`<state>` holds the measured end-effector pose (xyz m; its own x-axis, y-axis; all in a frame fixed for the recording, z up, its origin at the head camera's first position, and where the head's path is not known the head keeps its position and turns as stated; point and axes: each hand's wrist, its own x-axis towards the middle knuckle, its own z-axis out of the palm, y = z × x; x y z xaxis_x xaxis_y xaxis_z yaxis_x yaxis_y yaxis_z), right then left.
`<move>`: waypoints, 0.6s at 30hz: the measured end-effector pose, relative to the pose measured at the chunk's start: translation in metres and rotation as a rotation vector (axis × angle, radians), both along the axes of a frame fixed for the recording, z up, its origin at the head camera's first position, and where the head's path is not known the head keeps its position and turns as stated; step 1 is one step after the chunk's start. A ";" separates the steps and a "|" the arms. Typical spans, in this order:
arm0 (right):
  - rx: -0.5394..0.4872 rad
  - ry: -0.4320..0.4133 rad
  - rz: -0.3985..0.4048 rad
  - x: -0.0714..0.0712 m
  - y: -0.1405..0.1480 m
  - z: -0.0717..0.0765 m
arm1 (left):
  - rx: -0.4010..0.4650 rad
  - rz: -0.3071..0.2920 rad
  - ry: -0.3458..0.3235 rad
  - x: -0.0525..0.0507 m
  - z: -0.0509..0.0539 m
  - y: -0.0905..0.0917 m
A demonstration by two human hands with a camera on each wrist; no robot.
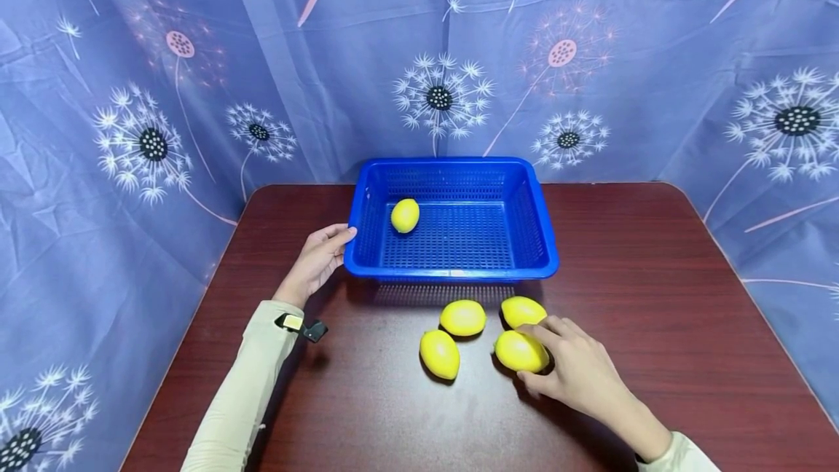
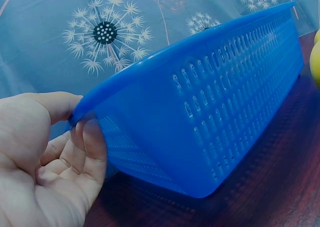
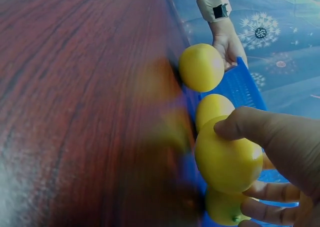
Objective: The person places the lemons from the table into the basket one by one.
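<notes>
A blue slotted basket (image 1: 451, 273) stands on the table with one lemon (image 1: 405, 215) inside, toward its left. My left hand (image 1: 317, 262) grips the basket's left rim, thumb on top and fingers beneath, as the left wrist view shows. In front of the basket lie several lemons. My right hand (image 1: 580, 366) holds the nearer right lemon (image 1: 521, 352) between thumb and fingers; in the right wrist view the thumb presses on this lemon (image 3: 227, 154). Just behind it is another lemon (image 1: 522, 311), and two more (image 1: 462, 317) (image 1: 440, 355) lie to the left.
The dark red wooden table (image 1: 367, 414) reaches back to a blue curtain (image 1: 367, 57) with a dandelion print, which also hangs at both sides. A black strap piece with a clip (image 1: 314, 331) sticks out from the left sleeve's cuff.
</notes>
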<state>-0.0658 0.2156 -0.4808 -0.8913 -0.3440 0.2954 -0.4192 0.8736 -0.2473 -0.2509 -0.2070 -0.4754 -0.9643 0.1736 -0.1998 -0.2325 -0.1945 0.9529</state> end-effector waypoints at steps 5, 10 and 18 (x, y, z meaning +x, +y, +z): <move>-0.016 0.000 0.008 0.001 0.001 0.004 | -0.010 0.001 -0.004 0.000 0.001 0.000; -0.023 -0.013 0.006 0.002 0.001 0.007 | -0.010 0.003 -0.006 0.001 0.001 0.000; -0.035 -0.012 0.011 0.004 0.002 0.010 | -0.001 0.004 0.001 0.000 -0.001 0.000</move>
